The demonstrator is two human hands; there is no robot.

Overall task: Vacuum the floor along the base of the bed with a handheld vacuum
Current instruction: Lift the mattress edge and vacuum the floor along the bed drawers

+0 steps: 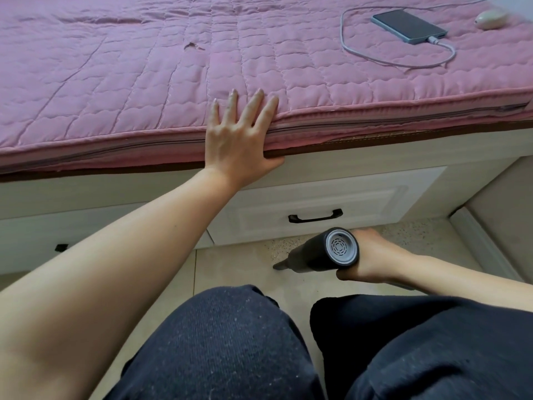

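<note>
A black handheld vacuum (323,252) with a grey vented rear cap points down and left, its narrow nozzle tip touching the pale tiled floor (236,267) in front of the bed's base. My right hand (372,259) grips its body from the right side. My left hand (240,137) rests flat on the edge of the pink quilted mattress (129,82), fingers spread and straight, thumb hooked over the side. The white bed base (331,197) has a drawer with a black handle (315,217) just behind the vacuum.
A dark power bank (409,26) with a looping grey cable and a small white oval object (490,18) lie on the mattress at top right. My knees in dark trousers (230,342) fill the foreground. A white skirting and wall (490,241) close off the right.
</note>
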